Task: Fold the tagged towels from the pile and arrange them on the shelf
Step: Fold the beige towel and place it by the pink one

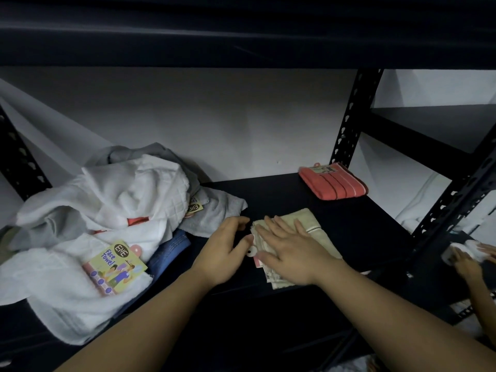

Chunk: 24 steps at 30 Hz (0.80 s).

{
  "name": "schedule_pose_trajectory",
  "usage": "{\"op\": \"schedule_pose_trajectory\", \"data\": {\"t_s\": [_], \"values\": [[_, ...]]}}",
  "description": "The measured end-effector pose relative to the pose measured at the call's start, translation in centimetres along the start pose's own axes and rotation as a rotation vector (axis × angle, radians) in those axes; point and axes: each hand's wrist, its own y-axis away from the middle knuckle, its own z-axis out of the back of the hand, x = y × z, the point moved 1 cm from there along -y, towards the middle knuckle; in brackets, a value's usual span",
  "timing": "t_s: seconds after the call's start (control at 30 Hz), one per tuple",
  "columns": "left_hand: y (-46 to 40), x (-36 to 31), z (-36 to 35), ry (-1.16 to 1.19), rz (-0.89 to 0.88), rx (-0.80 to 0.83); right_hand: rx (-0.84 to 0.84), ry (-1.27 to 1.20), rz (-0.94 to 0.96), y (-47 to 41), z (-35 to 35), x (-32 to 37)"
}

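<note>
Hands at the beige towel on the shelf: right hand presses flat, fingers straight; left hand pinches its tag edge. One coral towel lies folded behind it; the pile left of it remains unfolded.

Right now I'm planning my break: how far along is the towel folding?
One folded coral towel sits at the shelf's back. The right hand presses a beige towel flat; the left hand pinches its edge. The pile remains unfolded.
</note>
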Motion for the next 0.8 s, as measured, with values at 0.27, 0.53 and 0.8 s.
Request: {"op": "schedule_pose_trajectory", "data": {"t_s": [0.27,0.53,0.8], "values": [[-0.5,0.5,-0.4,-0.092,-0.083,0.123,-0.155,-0.108,-0.015,3.2,-0.3,1.0],[-0.8,0.7,-0.8,-0.271,-0.193,0.256,-0.251,-0.230,0.011,6.1,-2.9,0.3],[-1.2,0.4,-0.4,-0.116,-0.263,0.292,-0.415,-0.902,-0.245,7.8,0.6,0.0]]}}
